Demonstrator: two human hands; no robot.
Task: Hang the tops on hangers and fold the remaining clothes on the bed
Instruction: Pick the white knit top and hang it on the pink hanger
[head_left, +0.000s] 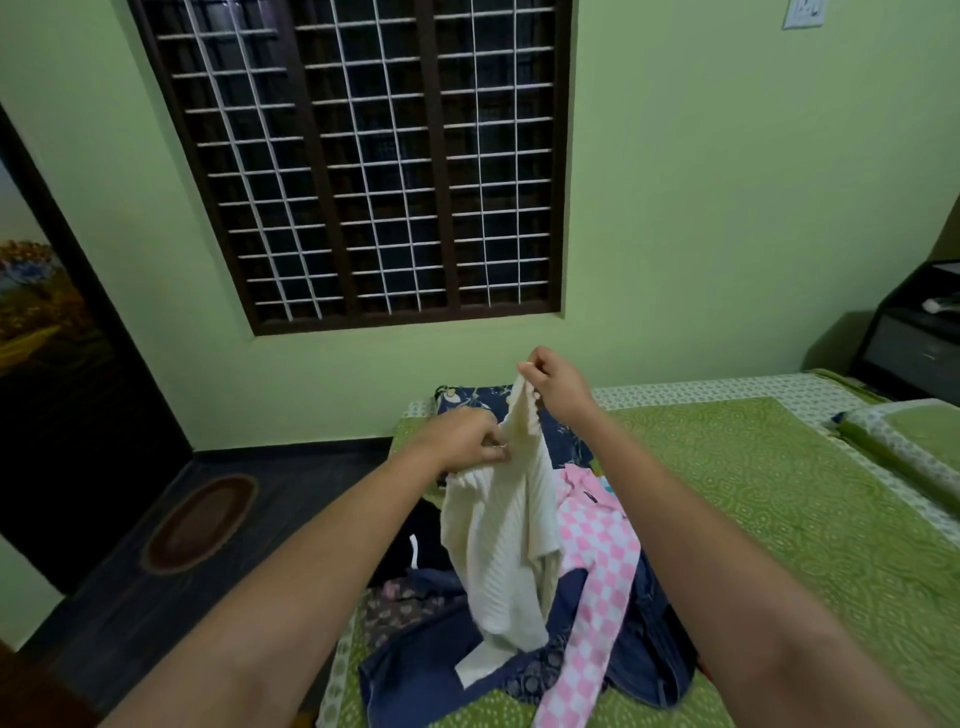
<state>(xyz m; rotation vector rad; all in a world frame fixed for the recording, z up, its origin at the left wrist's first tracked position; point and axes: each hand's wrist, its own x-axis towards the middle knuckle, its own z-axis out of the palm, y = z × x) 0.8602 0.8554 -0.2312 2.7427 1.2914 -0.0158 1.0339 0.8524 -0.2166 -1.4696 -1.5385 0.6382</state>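
Both forearms enter from the bottom edge, their elbows cut off by the frame. Nearest, on the green bedspread (779, 499), lies a heap of clothes: a navy garment (415, 670), a pink-and-white checked piece (597, 566) trailing off the bottom edge, denim (654, 660) half buried under it, a dark floral fabric (395, 613) and something black (410, 540) mostly hidden behind the left arm. How many garments the heap holds cannot be counted; they overlap too much.

One cream ribbed top (504, 551) hangs above the heap, its lower hem touching the navy garment. The left hand (467, 436) pinches the top's upper edge with curled fingers; the right hand (556, 376), higher and farther, pinches a raised corner between thumb and fingers.

Behind the hands a navy floral pillow (467, 402) is partly covered by the top. To the right the bedspread runs bare to two green pillows (904, 452) at the frame edge. The bed's left edge meets dark floor with one oval mat (200, 522). Beyond stand a green wall and a barred window (363, 166); a dark bedside cabinet (914, 338) is cut off at right.
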